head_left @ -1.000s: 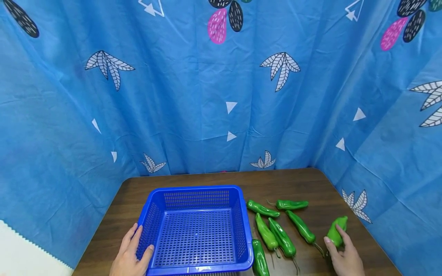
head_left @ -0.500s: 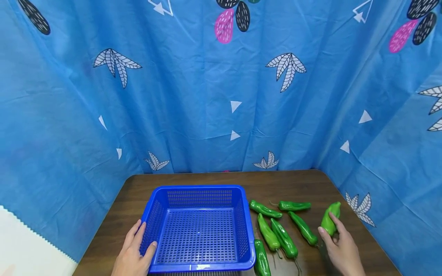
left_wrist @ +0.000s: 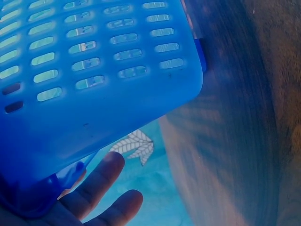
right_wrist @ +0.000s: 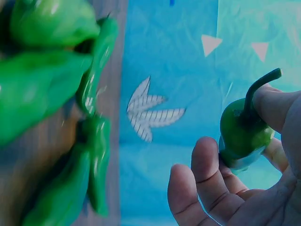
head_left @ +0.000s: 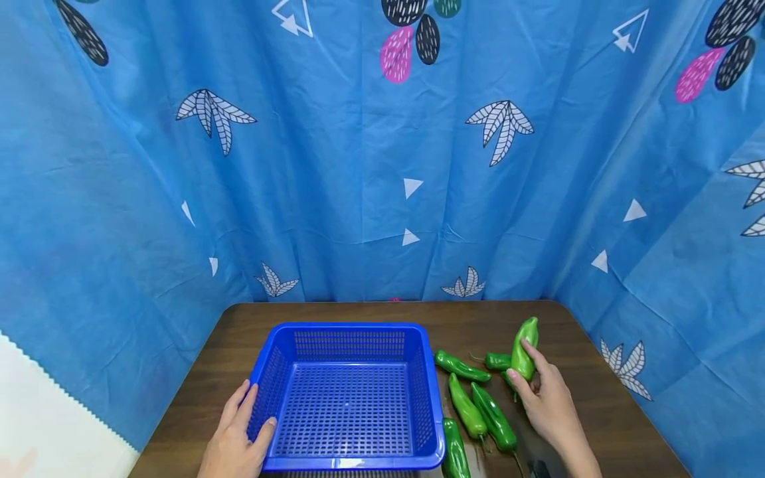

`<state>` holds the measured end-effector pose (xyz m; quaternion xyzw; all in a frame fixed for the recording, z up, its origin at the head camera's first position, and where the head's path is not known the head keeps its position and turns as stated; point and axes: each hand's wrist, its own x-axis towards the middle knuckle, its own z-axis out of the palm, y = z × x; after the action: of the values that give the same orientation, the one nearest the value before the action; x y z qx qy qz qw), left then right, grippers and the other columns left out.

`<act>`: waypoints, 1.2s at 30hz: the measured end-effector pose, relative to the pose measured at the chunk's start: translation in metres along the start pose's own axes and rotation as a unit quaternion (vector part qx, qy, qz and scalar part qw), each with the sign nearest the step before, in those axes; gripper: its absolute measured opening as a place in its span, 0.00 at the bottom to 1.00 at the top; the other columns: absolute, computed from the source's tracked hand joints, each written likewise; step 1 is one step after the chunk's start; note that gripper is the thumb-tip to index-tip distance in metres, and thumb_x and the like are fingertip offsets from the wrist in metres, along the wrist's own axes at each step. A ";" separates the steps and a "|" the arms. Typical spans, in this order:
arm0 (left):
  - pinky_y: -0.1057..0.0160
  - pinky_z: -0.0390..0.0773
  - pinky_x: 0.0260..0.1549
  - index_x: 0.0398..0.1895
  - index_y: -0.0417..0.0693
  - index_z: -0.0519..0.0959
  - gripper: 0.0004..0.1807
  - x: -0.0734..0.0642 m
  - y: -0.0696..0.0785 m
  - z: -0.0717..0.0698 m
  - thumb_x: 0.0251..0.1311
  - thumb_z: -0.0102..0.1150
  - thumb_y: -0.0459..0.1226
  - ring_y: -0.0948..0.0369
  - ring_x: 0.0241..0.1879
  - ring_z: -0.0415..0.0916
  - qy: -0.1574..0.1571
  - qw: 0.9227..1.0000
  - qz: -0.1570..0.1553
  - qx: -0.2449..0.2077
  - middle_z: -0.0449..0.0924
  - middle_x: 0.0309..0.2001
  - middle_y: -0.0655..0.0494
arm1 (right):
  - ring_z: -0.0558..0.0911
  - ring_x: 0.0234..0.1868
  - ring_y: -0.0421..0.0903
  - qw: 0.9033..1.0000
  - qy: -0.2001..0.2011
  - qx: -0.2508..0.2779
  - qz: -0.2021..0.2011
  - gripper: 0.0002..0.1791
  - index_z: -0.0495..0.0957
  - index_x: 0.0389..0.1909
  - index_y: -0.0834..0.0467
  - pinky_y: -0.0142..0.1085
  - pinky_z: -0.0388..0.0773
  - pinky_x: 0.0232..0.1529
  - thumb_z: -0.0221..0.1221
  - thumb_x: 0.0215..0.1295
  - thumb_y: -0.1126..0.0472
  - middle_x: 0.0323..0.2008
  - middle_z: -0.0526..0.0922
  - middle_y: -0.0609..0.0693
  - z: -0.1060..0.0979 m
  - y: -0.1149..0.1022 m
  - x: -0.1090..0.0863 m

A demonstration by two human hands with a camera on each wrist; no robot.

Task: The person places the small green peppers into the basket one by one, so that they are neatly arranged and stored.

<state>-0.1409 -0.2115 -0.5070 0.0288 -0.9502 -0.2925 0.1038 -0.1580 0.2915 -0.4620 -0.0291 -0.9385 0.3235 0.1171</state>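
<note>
My left hand (head_left: 236, 428) holds the left rim of a blue plastic basket (head_left: 352, 463), thumb over the rim and fingers along the outside. In the left wrist view the basket's slotted wall (left_wrist: 94, 113) fills the upper left, with two fingers (left_wrist: 101, 181) just beyond its edge. My right hand (head_left: 550, 398) pinches a green pepper (head_left: 526, 345) between thumb and fingers, raised above the table. Seen from the right wrist, that pepper (right_wrist: 244, 134) points its curved stem toward the camera. Behind it in the head view, two other peppers are partly hidden.
Several green peppers lie right of the basket, among them a paler one (head_left: 467, 408), a long dark one (head_left: 493, 417) and one near the front (head_left: 456, 448). A brown wooden table (head_left: 603, 398) carries everything. Blue patterned curtain (head_left: 358, 166) surrounds it.
My right hand has lifted the pepper off the right side of the table and moved it left and away from me, over the other peppers. The left hand stays at the basket rim.
</note>
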 end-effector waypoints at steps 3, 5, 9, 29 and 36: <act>0.31 0.72 0.54 0.77 0.40 0.59 0.40 0.000 0.000 -0.001 0.67 0.58 0.48 0.32 0.68 0.63 -0.013 1.000 -0.009 0.000 0.52 0.78 0.44 | 0.65 0.33 0.45 1.000 0.001 0.008 -0.014 0.36 0.50 0.80 0.46 0.40 0.66 0.34 0.49 0.77 0.44 0.47 0.71 0.57 0.009 -0.016 0.004; 0.31 0.71 0.55 0.77 0.40 0.58 0.41 0.000 0.000 -0.001 0.67 0.58 0.49 0.32 0.69 0.63 -0.020 1.000 -0.015 0.001 0.52 0.79 0.45 | 0.66 0.34 0.45 1.000 0.001 0.015 -0.025 0.36 0.52 0.80 0.44 0.40 0.66 0.34 0.51 0.76 0.43 0.46 0.71 0.56 0.015 -0.026 0.009; 0.30 0.72 0.54 0.77 0.40 0.58 0.41 0.001 0.000 -0.002 0.67 0.58 0.49 0.32 0.69 0.63 -0.021 1.000 -0.014 0.003 0.52 0.79 0.44 | 0.66 0.31 0.44 0.998 0.001 0.034 -0.048 0.35 0.55 0.78 0.42 0.37 0.65 0.32 0.53 0.74 0.43 0.43 0.71 0.53 0.029 -0.046 0.018; 0.33 0.74 0.54 0.76 0.38 0.60 0.39 -0.003 0.002 -0.007 0.67 0.58 0.48 0.33 0.68 0.66 -0.011 1.000 0.002 0.001 0.53 0.78 0.43 | 0.71 0.33 0.42 0.987 -0.061 0.095 -0.114 0.37 0.60 0.76 0.37 0.32 0.72 0.29 0.62 0.70 0.53 0.48 0.75 0.52 0.073 -0.139 0.043; 0.33 0.74 0.54 0.75 0.38 0.61 0.39 -0.004 0.003 -0.006 0.67 0.59 0.47 0.33 0.66 0.68 0.005 1.000 0.013 0.003 0.55 0.77 0.43 | 0.73 0.33 0.41 0.978 -0.094 0.113 -0.146 0.35 0.62 0.75 0.39 0.32 0.73 0.29 0.62 0.70 0.50 0.48 0.76 0.50 0.093 -0.159 0.046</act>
<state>-0.1359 -0.2119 -0.5017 0.0179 -0.9509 -0.2877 0.1125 -0.2217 0.1161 -0.4257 0.1525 -0.8967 0.4084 0.0769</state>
